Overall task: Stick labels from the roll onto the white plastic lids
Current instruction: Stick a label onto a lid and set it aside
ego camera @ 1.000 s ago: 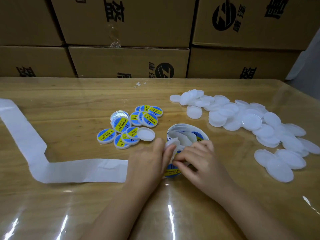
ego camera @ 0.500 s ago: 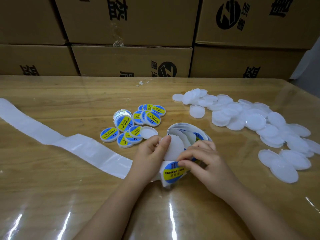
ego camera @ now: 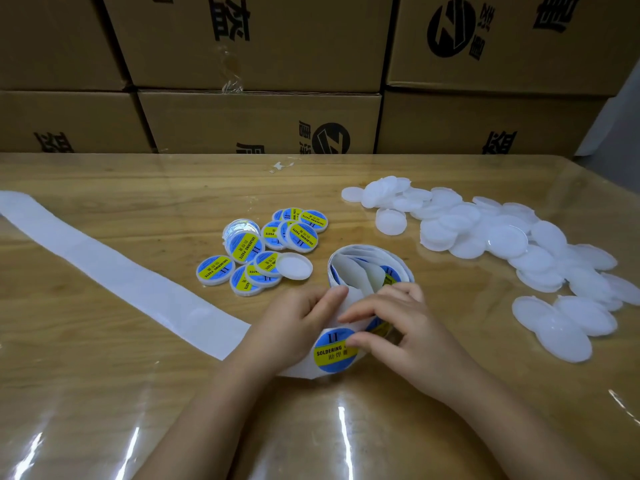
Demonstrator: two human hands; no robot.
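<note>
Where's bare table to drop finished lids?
Free: far-left strip between backing strip and boxes; near edge left of the left hand. Crowded: right side under blank lids; centre by labelled lids and label roll.

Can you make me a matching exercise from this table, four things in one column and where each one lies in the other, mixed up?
Things:
1. Pile of plain white plastic lids
2. Cluster of lids with blue and yellow labels
3. Long white strip of empty backing paper
4. Round blue and yellow label on the roll

Places:
A. Stretching to the far left
B. Between the two hands
C. Right side of the table
D. Centre, left of the roll

Pairs: 1-C, 2-D, 3-A, 4-B
</note>
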